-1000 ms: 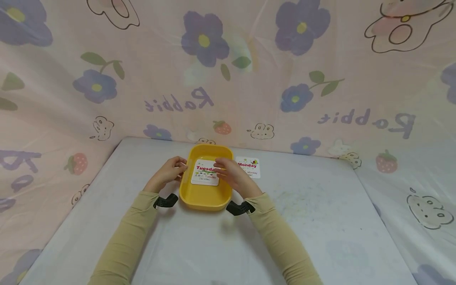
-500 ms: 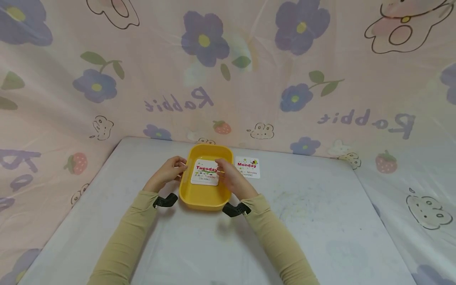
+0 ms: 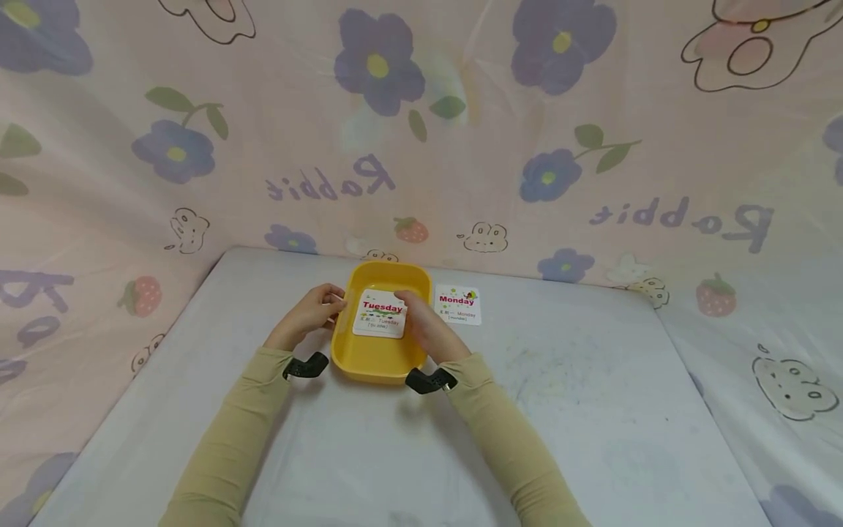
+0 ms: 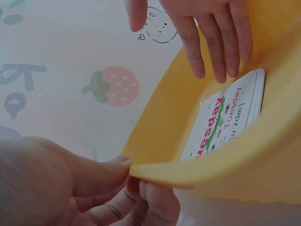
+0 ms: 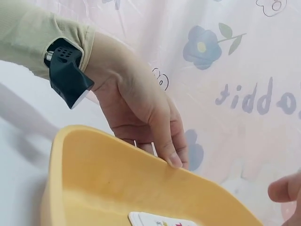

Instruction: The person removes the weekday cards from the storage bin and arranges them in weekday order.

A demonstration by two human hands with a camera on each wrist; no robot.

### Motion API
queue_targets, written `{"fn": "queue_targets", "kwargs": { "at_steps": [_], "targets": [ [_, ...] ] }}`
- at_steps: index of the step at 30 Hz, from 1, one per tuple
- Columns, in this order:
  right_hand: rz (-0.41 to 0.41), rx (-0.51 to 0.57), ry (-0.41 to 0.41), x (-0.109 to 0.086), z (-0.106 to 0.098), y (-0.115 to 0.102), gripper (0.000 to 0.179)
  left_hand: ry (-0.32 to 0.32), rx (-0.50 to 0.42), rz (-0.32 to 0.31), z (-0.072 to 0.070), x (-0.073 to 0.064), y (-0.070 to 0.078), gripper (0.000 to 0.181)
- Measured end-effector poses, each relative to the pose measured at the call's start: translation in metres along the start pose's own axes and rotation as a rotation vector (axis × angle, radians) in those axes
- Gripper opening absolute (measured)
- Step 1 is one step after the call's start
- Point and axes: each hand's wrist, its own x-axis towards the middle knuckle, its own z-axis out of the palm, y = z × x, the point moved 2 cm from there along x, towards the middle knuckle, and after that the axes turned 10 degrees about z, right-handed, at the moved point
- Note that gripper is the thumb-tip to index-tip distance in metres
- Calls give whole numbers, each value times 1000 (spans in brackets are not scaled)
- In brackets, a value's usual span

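Note:
In the head view, a yellow plastic tray (image 3: 375,362) stands on the white table. Inside it lies a stack of white cards (image 3: 379,315), the top one printed "Tuesday". My left hand (image 3: 306,316) pinches the tray's left rim, thumb inside and fingers outside, as the right wrist view also shows. My right hand (image 3: 429,326) is over the tray's right side, beside the stack. In the left wrist view, the right hand's fingers (image 4: 217,52) point straight down near the stack; whether they touch it is unclear. A single card printed "Monday" (image 3: 458,305) lies on the table right of the tray.
The white table (image 3: 566,417) reaches forward to a pale pink curtain (image 3: 448,197) printed with flowers and rabbits, which also hangs at both sides. Each wrist carries a black camera mount (image 3: 431,381).
My right hand has shifted slightly left and turned its fingers downward, uncovering the word "Tuesday". The left hand keeps its grip on the rim, and the cards lie as before.

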Motion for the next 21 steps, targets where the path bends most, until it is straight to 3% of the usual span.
{"fn": "queue_targets", "kwargs": {
  "at_steps": [11,21],
  "targets": [
    [1,65,-29,7,1,4,57,5,18,-21,1,0,1,32],
    [34,141,60,13,0,4,76,-9,-1,-4,2,-1,5,33]
  ]
}}
